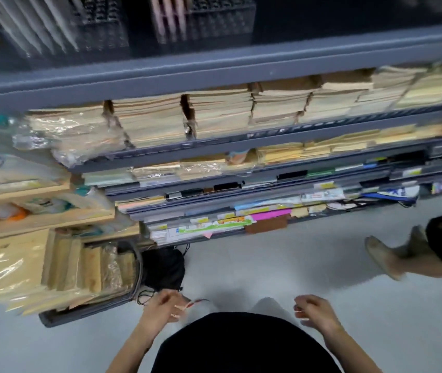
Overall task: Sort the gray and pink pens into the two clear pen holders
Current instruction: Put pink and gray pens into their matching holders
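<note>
Nearest: our left hand (164, 305), fingers curled, blurred; we cannot tell its grip. Our right hand (315, 310), loosely curled, empty. Beyond: dark grey metal shelving (214, 65) with stacked paper (147, 122). Farthest, top shelf: slim gray pens (34, 25) in the left clear ribbed plastic holder (101, 33); slim pink pens (168, 17) in the right clear ribbed plastic holder (222, 22).

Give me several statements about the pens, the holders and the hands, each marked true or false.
1. The gray pens stand in the left clear holder. True.
2. The pink pens share the gray pens' holder. False: they stand in the right clear holder.
3. The right hand has a gray pen in its grip. False: no pen shows there.
4. The left hand is low, well away from both holders. True.
5. Paper stacks fill the shelf below the holders. True.
</note>
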`<state>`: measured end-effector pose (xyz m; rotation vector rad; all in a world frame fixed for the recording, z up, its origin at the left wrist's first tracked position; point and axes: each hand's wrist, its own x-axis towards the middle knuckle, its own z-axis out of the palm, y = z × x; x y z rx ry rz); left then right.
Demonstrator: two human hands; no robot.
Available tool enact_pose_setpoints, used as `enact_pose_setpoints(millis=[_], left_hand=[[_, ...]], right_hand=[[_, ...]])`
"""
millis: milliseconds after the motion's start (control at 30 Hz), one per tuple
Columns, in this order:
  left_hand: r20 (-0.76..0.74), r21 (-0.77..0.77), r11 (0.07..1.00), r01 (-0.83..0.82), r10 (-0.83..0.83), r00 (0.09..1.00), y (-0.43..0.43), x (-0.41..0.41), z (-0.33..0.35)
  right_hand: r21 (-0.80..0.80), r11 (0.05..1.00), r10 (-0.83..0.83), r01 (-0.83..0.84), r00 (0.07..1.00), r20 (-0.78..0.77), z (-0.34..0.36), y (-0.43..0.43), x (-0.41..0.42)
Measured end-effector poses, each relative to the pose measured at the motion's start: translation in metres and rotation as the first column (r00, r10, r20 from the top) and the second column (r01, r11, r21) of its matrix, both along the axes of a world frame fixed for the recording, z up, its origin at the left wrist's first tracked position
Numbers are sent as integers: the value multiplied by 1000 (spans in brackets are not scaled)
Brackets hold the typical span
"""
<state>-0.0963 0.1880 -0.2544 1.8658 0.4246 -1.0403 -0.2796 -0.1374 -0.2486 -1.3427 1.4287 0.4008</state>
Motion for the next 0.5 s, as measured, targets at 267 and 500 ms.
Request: enact_pose_setpoints(millis=[267,500], left_hand=[[146,-20,987,158,-154,977,-126,-53,25],[382,-103,925,365,-302,873,-246,-28,99]], right_hand=[[-87,996,-1,13,991,133,15,-85,-80],[-330,943,93,46,915,392,78,-172,-59]])
